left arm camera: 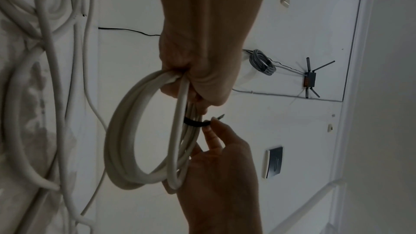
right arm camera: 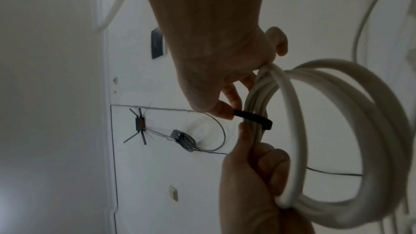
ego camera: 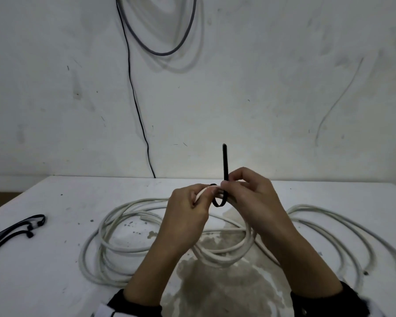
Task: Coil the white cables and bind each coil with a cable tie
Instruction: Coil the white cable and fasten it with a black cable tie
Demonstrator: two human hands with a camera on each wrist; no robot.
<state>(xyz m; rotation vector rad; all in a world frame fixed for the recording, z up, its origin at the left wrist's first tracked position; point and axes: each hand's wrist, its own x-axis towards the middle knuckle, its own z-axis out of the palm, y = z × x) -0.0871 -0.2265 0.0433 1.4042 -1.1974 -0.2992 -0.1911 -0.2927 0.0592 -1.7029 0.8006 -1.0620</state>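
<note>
A bare utility or network workroom is showing: scuffed white wall (ego camera: pixel 261 88), stained worktable (ego camera: pixel 55 259), wall-mounted router (left arm camera: pixel 309 77) hanging beside a bundled grey cable (left arm camera: pixel 263 62).

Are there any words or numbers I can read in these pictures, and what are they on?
None: no words, numbers or signs can be read in any view.
The small black box on the wall has orange marks, too blurred to read.
The dark plate bears a mark, too small to read.
</note>
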